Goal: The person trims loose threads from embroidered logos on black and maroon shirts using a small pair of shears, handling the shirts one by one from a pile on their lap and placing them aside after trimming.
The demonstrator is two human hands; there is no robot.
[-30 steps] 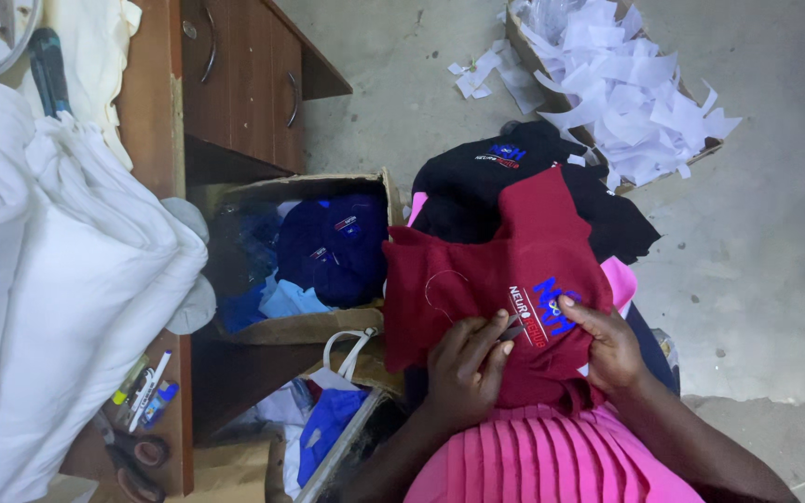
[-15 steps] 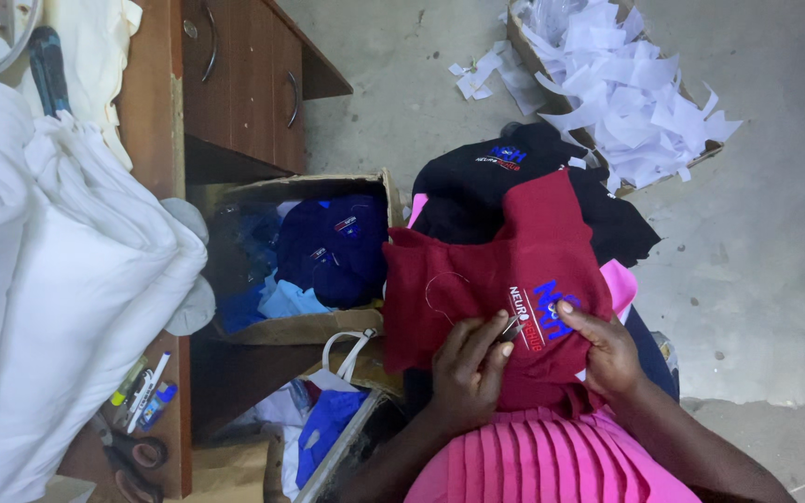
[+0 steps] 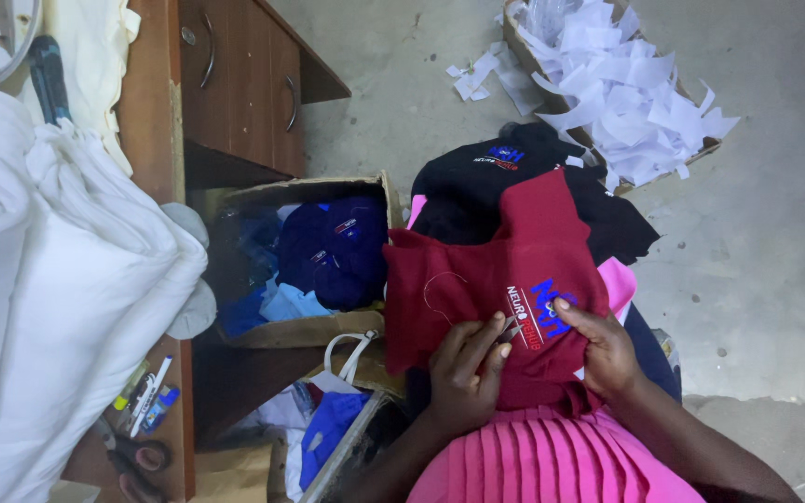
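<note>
A maroon garment (image 3: 477, 279) with blue, white and red embroidery lies across my lap over a pink pleated skirt (image 3: 533, 466). My left hand (image 3: 463, 373) rests on the garment just left of the embroidery, its fingers pinched around a small metal tool (image 3: 509, 326) whose tip touches the stitching. My right hand (image 3: 606, 349) grips the cloth on the embroidery's right side, thumb on the blue stitching. A loose loop of thread (image 3: 440, 291) lies on the maroon cloth. Beneath it sits a black garment (image 3: 477, 186) with similar embroidery.
A cardboard box (image 3: 328, 328) of dark blue garments stands to the left, beside a wooden cabinet (image 3: 235, 84). Folded white fabric (image 3: 58, 279) fills the far left, with pens and scissors (image 3: 132, 456) below it. A box of white paper scraps (image 3: 626, 84) lies on the concrete floor.
</note>
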